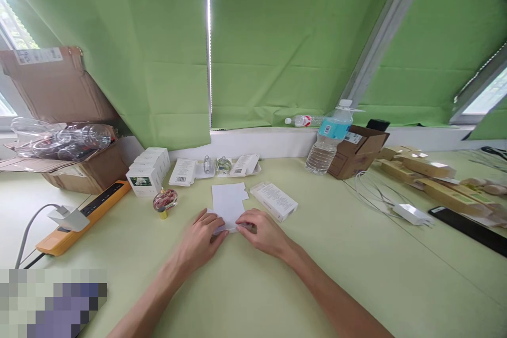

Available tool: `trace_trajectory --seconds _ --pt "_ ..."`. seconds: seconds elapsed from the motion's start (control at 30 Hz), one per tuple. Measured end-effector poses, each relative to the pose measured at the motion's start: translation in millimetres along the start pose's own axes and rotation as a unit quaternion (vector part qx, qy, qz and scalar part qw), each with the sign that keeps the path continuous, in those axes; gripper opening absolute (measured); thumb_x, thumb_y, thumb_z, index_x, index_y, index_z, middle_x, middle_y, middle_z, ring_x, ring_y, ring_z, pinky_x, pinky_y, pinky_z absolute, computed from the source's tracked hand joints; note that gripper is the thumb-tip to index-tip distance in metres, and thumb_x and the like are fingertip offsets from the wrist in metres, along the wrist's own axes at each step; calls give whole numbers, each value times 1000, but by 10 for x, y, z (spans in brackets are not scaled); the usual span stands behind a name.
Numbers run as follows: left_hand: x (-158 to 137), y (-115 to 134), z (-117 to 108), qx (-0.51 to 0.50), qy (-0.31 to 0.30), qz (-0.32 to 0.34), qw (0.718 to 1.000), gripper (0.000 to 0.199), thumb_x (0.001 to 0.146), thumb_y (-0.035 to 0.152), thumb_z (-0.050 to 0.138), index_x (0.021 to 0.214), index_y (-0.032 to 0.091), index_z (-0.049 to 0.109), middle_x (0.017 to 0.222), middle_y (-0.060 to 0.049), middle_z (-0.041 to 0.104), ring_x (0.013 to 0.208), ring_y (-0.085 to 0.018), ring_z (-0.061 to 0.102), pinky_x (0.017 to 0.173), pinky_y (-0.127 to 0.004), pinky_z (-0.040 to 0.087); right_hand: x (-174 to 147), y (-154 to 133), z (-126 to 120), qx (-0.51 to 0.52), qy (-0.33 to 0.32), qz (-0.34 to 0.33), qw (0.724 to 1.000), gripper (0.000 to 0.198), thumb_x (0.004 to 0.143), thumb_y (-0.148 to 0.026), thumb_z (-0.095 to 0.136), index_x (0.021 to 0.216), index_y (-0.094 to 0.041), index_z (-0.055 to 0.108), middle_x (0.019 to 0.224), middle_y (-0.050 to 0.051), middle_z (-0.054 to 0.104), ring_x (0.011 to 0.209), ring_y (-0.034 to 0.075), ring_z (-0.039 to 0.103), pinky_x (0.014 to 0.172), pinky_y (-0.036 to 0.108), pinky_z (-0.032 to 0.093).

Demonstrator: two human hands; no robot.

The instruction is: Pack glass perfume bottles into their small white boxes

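In the middle of the table lies a white card point(228, 199), flat, with a notch at its upper right corner. My left hand point(206, 231) has its fingers curled over the card's near left edge, thumb close to the near end. With thumb and fingers pinched, my right hand point(259, 228) grips the near right corner. The part between the fingers is mostly hidden. Right beside the card rests a printed white box point(274, 201). To the left is a round pinkish glass bottle point(165, 199), with a gold cap point(162, 213) next to it.
Several white boxes point(143, 181) stand back left, near an orange power strip point(85, 216) and a cardboard box point(79, 171). Opened packs and a small clear bottle point(206, 164) lie behind. A large water bottle point(327, 142), charger point(412, 214) and black phone point(469, 229) are right.
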State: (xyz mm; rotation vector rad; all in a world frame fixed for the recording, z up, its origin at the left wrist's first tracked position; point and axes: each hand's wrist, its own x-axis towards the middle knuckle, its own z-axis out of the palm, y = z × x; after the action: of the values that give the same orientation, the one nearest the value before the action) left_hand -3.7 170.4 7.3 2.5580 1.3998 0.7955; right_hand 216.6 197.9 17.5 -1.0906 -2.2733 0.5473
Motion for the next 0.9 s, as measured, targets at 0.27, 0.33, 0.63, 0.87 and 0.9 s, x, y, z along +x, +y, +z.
trace_trajectory --seconds 0.27,0.33,0.63,0.87,0.9 --pt "-5 -28 44 9 17 -2 1000 26 96 27 42 117 28 57 109 -3 68 104 -20 63 110 -46 39 10 18 13 17 -11 11 1000 21 90 -22 52 94 -22 73 87 3 71 72 16 61 65 27 47" --pt "-13 -56 66 15 28 0 999 30 96 28 43 123 29 54 118 -4 65 111 -21 60 110 -46 39 15 23 10 19 -7 15 1000 22 90 -22 52 95 -22 73 87 3 70 74 17 61 66 27 47" --pt "-44 -152 176 46 63 -94 992 44 92 42 50 132 24 48 142 -11 46 129 -31 46 104 -51 43 22 20 -23 30 -4 31 999 27 94 -31 49 83 -20 72 82 3 68 72 16 59 66 28 47" --pt "-50 -152 203 -14 59 -122 991 46 92 39 50 136 28 41 144 -10 44 123 -29 54 93 -43 51 4 45 14 49 -5 46 998 22 85 -35 64 100 -22 72 107 6 67 82 18 64 72 29 53" --pt "-51 -142 201 -25 54 -124 991 46 93 38 49 136 28 41 145 -10 42 121 -28 56 92 -42 52 5 53 22 48 -5 44 998 21 84 -33 64 100 -21 72 107 6 67 83 18 64 73 29 53"
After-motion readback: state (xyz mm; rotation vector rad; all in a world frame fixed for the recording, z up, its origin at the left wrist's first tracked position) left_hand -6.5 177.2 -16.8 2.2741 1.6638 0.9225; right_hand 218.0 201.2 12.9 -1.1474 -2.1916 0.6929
